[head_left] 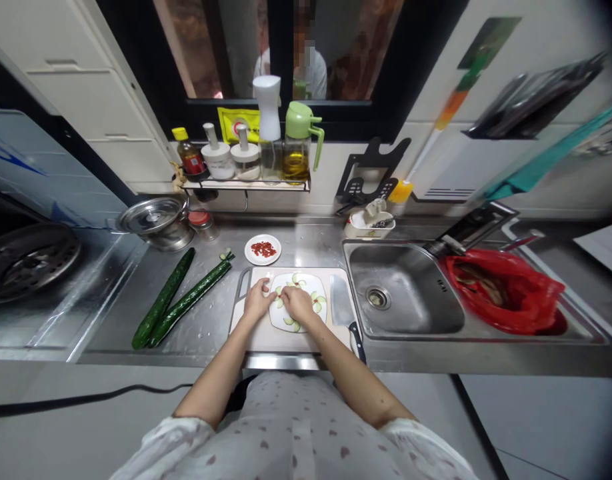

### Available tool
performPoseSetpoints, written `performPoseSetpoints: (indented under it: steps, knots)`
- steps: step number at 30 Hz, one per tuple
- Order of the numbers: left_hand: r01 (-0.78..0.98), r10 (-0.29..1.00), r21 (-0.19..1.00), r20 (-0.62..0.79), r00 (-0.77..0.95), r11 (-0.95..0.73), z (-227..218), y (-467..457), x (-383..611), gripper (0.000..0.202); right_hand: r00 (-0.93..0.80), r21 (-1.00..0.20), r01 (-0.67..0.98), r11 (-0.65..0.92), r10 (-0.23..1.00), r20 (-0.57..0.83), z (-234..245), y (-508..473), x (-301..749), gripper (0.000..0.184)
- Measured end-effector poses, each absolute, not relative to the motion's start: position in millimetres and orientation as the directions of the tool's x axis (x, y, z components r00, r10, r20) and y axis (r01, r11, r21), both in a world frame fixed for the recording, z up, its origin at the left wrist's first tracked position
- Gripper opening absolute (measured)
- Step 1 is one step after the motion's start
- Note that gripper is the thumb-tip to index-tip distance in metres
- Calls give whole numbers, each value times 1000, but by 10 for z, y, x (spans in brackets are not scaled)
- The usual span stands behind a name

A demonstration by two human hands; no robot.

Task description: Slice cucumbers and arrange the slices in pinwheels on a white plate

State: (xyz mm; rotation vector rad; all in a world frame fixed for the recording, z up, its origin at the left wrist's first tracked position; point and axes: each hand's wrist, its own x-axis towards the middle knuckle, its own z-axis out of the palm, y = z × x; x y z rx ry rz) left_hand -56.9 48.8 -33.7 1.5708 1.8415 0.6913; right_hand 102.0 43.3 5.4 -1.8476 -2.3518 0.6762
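A white plate [311, 283] lies on a pale cutting board [281, 337] at the counter's front edge. Several cucumber slices [317, 305] are laid around the plate. My left hand [257, 300] rests at the plate's left rim, its fingers pinched on a cucumber slice. My right hand [297, 303] lies over the middle of the plate, its fingers curled down on the slices; what they hold is hidden. A cleaver [342, 307] lies flat on the board's right side, blade away from me.
Two whole cucumbers [179, 299] lie left of the board. A small dish of red chilli pieces [263, 250] sits behind it. A steel sink [401, 293] is at the right, with a red bag [506, 293] beyond. A lidded pot [156, 220] and a condiment shelf [246, 183] stand behind.
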Motion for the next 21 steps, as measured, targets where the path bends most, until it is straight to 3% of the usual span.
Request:
performPoseSetpoints:
  steps: [21]
  knots:
    - [671, 987, 724, -134, -90, 159, -321, 502, -532, 55, -267, -365, 916, 169, 934, -238, 58, 441, 1013, 25]
